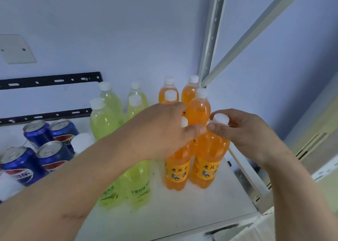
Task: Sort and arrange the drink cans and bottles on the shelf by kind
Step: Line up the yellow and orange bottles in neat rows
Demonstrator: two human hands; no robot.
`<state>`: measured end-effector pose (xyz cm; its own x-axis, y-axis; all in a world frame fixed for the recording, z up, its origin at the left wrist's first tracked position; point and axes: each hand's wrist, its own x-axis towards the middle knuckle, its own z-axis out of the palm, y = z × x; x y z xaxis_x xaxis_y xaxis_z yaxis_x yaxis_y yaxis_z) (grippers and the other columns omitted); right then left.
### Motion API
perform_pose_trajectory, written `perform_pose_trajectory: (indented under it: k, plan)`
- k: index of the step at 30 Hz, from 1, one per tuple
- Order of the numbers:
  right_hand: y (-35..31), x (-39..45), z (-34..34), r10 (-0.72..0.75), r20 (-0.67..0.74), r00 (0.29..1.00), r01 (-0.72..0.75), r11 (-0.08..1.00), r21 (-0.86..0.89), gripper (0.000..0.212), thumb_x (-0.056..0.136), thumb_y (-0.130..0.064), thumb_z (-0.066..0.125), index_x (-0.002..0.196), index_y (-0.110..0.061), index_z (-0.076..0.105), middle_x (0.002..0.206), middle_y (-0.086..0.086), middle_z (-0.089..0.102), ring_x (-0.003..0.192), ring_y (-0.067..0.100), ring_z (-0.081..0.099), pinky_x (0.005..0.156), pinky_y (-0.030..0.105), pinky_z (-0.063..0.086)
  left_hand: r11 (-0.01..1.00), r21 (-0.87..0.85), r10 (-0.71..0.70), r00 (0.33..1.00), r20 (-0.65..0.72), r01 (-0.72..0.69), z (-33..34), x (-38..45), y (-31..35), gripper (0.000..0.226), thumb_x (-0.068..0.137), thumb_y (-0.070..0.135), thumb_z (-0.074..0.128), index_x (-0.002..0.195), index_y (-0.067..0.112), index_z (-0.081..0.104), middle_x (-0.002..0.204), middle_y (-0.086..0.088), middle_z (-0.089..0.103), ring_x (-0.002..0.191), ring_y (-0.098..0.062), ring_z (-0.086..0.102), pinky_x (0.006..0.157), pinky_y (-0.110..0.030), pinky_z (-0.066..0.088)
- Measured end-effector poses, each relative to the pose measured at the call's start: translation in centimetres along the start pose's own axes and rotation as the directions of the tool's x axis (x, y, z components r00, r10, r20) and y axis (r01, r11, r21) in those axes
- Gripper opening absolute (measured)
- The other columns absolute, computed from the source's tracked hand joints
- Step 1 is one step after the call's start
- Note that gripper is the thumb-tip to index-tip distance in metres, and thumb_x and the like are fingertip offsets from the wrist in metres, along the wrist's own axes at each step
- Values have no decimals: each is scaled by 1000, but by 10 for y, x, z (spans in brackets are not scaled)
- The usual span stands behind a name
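White cap (221,119) of orange bottle (210,160) pinched between right-hand fingers (214,127)

Head camera looks down, close over shelf (182,209)

The two front orange bottles (193,160) both have yellow labels reading 老北 plus a third character that's cut off. Left of them, the green bottle (139,184) says 小青柠味汽水, and further left the blue cans (23,166) show the Pepsi globe with 乐.
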<state>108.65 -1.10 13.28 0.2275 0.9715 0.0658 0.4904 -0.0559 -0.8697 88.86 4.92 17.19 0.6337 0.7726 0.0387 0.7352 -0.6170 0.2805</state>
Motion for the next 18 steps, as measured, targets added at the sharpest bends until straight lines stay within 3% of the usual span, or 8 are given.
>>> perform_pose_trajectory:
  k: [3,6,9,13,16,18]
  plan:
    - [9,0,8,-2,-86,996,5,999,37,26,80,-50,68,101,-34,70,87,-20,73,80,-2,68,64,15,51,1000,-16,-28,990,-138,26,17,-1,-2,33,98,50,46,115,24,57,88,7,57,80,-16,53,65,-31,40]
    - [20,0,13,-4,-126,992,10,999,53,47,75,-62,64,113,-34,66,101,-17,71,92,5,67,78,27,55,993,-105,-80,965,-252,55,26,-2,-1,29,99,45,49,119,27,58,86,10,57,82,-15,54,62,-27,39]
    - [46,-7,25,-52,-136,989,63,995,82,70,72,-75,64,131,-39,52,121,-20,62,112,5,60,88,30,52,947,-307,-188,941,-280,98,43,-6,8,44,97,50,50,135,29,46,112,7,62,102,-19,59,81,-33,48]
    - [100,-22,51,-11,-121,993,42,966,254,90,64,-76,70,139,-37,41,131,-17,58,120,6,57,96,39,52,738,-672,-354,882,-312,59,93,-9,15,53,89,56,61,133,40,36,128,12,56,114,-8,55,95,-29,47]
    - [125,-30,74,40,-65,997,-23,971,237,75,67,-64,76,129,-42,40,119,-26,57,108,-4,57,79,14,50,642,-766,-457,820,-345,36,125,-7,13,70,81,52,73,137,34,36,132,9,54,116,-8,55,86,-14,42]
    - [133,-30,87,108,-61,992,-96,981,166,60,73,-47,81,118,-44,42,105,-28,59,95,-4,58,68,10,42,629,-774,-494,804,-331,68,135,-7,14,83,78,52,77,144,27,32,125,14,55,110,-5,56,79,-12,41]
